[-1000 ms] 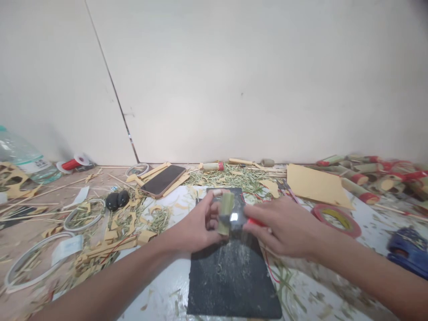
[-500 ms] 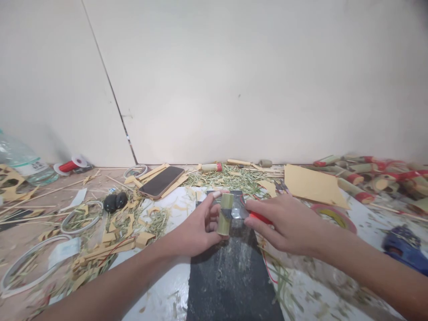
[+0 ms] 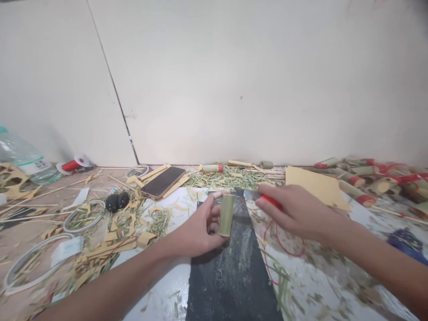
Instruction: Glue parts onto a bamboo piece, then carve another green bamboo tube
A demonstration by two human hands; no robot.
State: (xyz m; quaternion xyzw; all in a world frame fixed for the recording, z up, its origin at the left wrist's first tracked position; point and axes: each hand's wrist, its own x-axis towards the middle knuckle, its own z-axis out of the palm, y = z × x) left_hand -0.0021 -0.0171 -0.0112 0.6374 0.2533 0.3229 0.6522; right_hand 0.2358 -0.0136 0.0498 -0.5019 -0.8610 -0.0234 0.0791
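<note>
A short green bamboo tube (image 3: 226,216) stands nearly upright between the thumb and fingers of my left hand (image 3: 205,225), over the far part of a dark board (image 3: 230,285). My right hand (image 3: 290,209) is closed around the red handle of a knife (image 3: 271,203). Its flat metal blade points left, toward the tube, with a gap between them. Part of the handle is hidden in my palm. Loose red thread (image 3: 290,254) lies beneath and to the right of the board.
A phone (image 3: 163,182) lies at back left among shavings and yellow card scraps. Red-banded bamboo pieces (image 3: 357,178) are piled at right, beside a yellow card sheet (image 3: 316,189). A plastic bottle (image 3: 28,162) and red thread spool (image 3: 72,165) stand far left against the wall.
The knife blade was across the tube's middle; my right hand has drawn it away to the right and slightly up. My left hand still holds the tube in nearly the same spot.
</note>
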